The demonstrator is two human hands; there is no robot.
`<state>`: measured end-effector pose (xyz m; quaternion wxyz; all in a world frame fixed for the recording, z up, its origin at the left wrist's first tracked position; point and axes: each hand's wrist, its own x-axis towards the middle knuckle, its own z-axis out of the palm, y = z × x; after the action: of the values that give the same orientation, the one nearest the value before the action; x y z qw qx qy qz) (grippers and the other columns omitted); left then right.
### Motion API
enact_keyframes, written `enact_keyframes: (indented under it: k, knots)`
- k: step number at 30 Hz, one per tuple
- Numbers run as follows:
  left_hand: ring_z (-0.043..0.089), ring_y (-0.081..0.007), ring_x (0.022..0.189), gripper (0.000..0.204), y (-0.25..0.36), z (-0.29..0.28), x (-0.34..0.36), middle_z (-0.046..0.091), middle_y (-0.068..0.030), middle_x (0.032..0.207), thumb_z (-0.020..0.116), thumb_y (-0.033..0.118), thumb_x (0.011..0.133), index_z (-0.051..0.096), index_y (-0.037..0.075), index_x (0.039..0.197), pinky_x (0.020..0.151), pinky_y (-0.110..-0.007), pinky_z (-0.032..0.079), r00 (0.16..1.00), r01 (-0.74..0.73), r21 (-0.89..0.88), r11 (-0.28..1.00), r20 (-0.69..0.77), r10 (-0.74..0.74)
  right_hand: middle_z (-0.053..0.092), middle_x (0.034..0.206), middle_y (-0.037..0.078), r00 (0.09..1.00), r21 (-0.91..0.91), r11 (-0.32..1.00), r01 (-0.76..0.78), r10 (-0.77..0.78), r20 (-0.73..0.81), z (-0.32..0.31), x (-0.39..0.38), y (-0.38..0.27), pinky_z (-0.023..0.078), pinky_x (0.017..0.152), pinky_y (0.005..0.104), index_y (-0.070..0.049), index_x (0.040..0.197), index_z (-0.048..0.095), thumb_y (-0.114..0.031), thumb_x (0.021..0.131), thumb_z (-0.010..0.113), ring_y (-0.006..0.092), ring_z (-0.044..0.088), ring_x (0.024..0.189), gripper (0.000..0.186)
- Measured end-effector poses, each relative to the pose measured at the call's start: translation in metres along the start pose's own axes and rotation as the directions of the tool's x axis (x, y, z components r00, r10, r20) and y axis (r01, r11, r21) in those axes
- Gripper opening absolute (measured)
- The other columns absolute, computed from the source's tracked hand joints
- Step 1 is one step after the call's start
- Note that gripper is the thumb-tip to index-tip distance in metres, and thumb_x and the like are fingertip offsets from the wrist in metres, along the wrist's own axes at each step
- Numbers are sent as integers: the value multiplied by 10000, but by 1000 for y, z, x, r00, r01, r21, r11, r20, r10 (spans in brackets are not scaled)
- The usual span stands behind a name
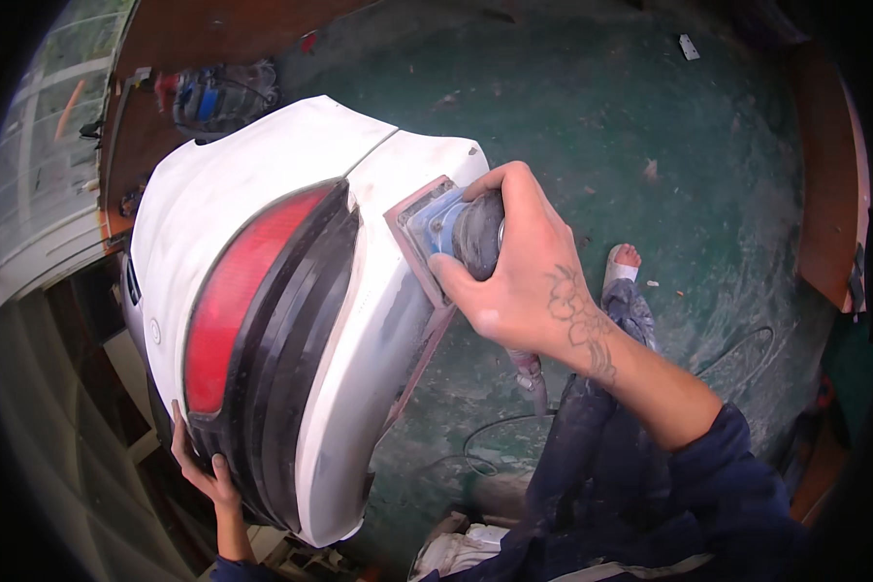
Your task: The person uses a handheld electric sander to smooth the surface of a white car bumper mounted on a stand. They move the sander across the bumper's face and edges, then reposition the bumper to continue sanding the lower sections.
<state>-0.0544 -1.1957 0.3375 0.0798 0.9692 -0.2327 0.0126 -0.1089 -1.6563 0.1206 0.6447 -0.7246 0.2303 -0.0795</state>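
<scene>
A white, curved body panel (252, 145), perhaps vehicle bodywork, carries a long red light lens (242, 291) and ribbed black trim (310, 301). My right hand (524, 262) is wrapped round the dark top of a dusty power sander (480, 233). The sander's rectangular pad lies against the panel's right edge, beside grey scuffed patches. A hose fitting (527, 373) hangs below the sander. At the lower left, my left hand (202, 466) rests on the panel's side, by the lower end of the lens, thumb and fingers stretched apart.
The dusty green floor (689, 155) stretches behind and to the right. A thin hose (495, 427) curls over it near my leg and sandalled foot (623, 262). Brown boards (824, 184) stand at right; a dusty blue-and-dark machine (218, 97) sits at far left.
</scene>
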Motion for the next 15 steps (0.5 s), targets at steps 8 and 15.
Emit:
enact_keyframes:
  k: [8,15]
  knots:
    - [465,-396,1502,952,-1,-1,-2,446,-327,1630,582,635,1030,402,-143,1548,1255,-480,323,1000,3,19,1000,-6,-3,637,1133,249,998,-6,1000,-29,29,60,-3,-5,-14,545,944,488,-13,1239,499,-149,798,856,442,681,1086,583]
    - [471,-396,1496,945,5,-1,1,444,-331,1630,571,630,1035,399,-145,1548,1255,-479,326,1000,-5,35,999,3,5,582,1230,289,998,-180,984,-17,26,49,-10,28,-1,562,946,521,22,1237,466,-188,853,830,484,688,1064,569]
